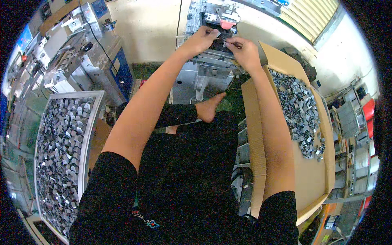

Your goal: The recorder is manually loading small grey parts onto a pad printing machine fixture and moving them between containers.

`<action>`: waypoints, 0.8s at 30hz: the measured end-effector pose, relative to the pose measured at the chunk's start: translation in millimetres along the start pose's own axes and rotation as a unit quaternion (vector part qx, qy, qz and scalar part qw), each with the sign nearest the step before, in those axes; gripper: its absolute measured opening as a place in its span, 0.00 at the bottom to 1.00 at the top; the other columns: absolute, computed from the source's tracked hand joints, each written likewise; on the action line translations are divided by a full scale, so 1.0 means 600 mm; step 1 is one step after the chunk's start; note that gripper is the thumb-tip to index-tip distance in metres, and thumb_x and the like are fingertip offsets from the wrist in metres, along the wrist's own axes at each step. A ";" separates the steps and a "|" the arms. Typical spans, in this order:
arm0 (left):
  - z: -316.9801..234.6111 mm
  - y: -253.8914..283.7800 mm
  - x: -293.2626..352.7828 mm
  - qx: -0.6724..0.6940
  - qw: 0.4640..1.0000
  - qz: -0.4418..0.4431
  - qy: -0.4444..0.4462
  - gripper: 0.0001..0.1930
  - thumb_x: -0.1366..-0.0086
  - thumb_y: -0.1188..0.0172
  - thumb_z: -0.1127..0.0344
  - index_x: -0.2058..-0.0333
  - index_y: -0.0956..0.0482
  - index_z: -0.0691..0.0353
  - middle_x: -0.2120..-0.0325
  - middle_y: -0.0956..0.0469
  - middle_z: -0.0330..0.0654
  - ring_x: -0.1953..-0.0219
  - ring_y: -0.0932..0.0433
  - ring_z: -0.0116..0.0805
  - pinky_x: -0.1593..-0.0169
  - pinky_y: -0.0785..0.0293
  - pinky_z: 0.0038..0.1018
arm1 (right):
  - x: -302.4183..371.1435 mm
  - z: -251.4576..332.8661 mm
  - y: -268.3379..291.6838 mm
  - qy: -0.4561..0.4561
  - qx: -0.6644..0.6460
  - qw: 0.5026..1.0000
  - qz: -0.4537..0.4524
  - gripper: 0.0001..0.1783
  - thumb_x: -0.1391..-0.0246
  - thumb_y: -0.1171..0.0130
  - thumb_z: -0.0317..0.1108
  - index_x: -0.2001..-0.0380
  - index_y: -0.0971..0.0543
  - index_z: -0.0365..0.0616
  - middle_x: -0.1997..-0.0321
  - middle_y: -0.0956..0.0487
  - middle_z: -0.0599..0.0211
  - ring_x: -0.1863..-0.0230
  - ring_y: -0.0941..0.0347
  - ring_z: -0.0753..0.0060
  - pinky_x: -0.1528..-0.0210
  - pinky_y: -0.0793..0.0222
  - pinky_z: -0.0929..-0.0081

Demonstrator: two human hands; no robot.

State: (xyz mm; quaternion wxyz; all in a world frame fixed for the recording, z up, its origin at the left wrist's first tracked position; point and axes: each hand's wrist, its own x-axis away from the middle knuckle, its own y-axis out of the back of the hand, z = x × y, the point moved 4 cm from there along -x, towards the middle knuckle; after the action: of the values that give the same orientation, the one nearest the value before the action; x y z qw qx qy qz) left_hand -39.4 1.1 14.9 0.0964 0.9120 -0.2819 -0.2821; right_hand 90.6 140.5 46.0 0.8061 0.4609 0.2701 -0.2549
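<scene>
Workshop w/ machines all round, pale wall behind; person seated, both arms stretched fwd to a small grey bench machine (212,61) w/ a red part on top. Left hand (203,38) rests on the machine's dark fixture, fingers curled; can't tell if it holds anything. Right hand (245,51) has thumb and forefinger pinched on a small metal piece (228,42), right at the fixture, just beside the left fingers.

Progress, judging by the stock: cardboard box (314,179) on the right is abt half bare, grey metal pieces (296,102) left at its far end. White tray (87,134) on the left is heaped nearly full w/ similar pieces (61,155). Looks past midway; plenty still to go.
</scene>
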 end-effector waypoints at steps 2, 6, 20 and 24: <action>-0.001 -0.011 -0.004 -0.003 1.000 0.001 0.005 0.33 0.32 0.47 0.41 0.46 0.31 0.70 0.56 0.20 0.54 0.53 0.22 0.43 0.46 0.30 0.34 | -0.002 -0.008 0.001 0.020 0.029 0.999 0.004 0.10 0.47 0.34 0.39 0.65 0.15 0.46 0.62 0.16 0.56 0.60 0.18 0.55 0.56 0.24 0.63; -0.004 -0.016 -0.005 -0.021 1.000 -0.016 0.004 0.34 0.33 0.48 0.40 0.46 0.30 0.70 0.57 0.20 0.55 0.53 0.21 0.45 0.47 0.29 0.35 | 0.005 0.005 0.005 0.012 0.110 0.993 0.041 0.15 0.40 0.40 0.43 0.58 0.16 0.45 0.64 0.16 0.55 0.65 0.19 0.54 0.58 0.26 0.64; -0.028 -0.006 0.017 0.037 0.999 -0.001 0.034 0.34 0.31 0.49 0.45 0.45 0.37 0.77 0.54 0.21 0.56 0.53 0.21 0.41 0.47 0.30 0.31 | 0.081 -0.026 0.074 0.040 0.036 0.998 0.044 0.22 0.36 0.47 0.45 0.44 0.24 0.45 0.46 0.22 0.48 0.43 0.26 0.48 0.40 0.33 0.60; -0.039 -0.003 0.027 0.080 0.996 -0.001 0.034 0.34 0.28 0.52 0.47 0.44 0.40 0.78 0.49 0.25 0.57 0.48 0.21 0.41 0.46 0.31 0.31 | 0.074 -0.194 0.175 -0.098 0.117 0.988 0.014 0.18 0.39 0.45 0.40 0.51 0.20 0.43 0.50 0.19 0.49 0.46 0.23 0.49 0.43 0.30 0.64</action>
State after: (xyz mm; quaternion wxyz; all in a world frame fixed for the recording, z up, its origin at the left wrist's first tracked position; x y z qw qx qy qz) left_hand -14.4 -6.3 26.2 0.0330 0.9260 -0.2994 -0.2274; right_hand 168.3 282.8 29.8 0.7728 0.5282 0.1520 -0.3172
